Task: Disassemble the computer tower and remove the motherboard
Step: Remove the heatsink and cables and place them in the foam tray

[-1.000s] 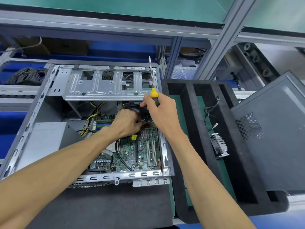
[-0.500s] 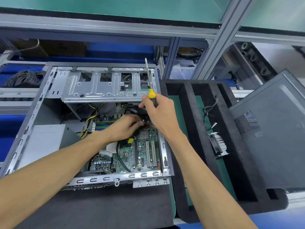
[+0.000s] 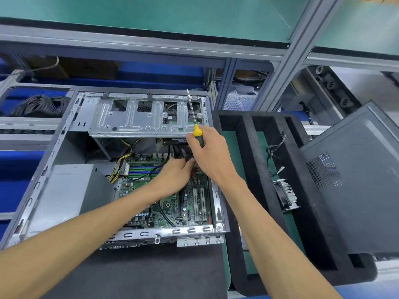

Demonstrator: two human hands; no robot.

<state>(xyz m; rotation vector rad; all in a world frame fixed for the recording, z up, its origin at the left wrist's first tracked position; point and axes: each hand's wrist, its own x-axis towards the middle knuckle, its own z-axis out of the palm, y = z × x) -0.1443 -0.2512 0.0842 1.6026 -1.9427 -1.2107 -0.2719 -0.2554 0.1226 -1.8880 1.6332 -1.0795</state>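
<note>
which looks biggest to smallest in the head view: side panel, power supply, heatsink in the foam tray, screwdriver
1. side panel
2. power supply
3 and 4. screwdriver and heatsink: too alike to rank; the screwdriver is longer but thin, its handle partly hidden.

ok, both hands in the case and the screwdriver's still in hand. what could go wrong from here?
1. The right hand grips the screwdriver, shaft pointing up, while its fingers work the black cables; the tool could slip onto the motherboard.
2. The left hand tugs the same cables beneath the drive cage; a hard pull may strain a connector.
</note>
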